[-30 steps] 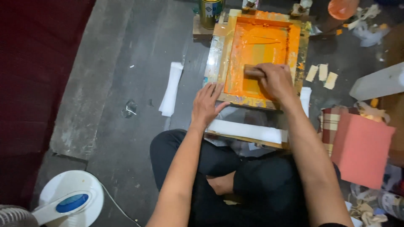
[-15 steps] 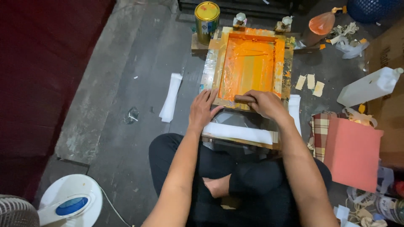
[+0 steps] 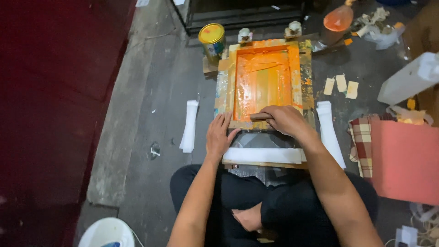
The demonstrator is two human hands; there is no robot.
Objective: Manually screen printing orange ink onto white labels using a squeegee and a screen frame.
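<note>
Right hand closed in firm grip round squeegee, blade at near edge of orange-inked screen frame, pressed down for even ink. Left hand flat, fingers spread on frame's near-left corner, pinning it steady. White strip just below frame, above crossed legs. Yellow-lidded tin beyond frame's far-left corner, on floor.

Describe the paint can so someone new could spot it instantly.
Find the big orange-inked screen frame on the grey floor in front of the seated person. Just off its far left corner stands the paint can, a short upright cylinder. Its round yellow lid smeared with orange sets it apart from the flat white strips and paper scraps lying around.
</note>
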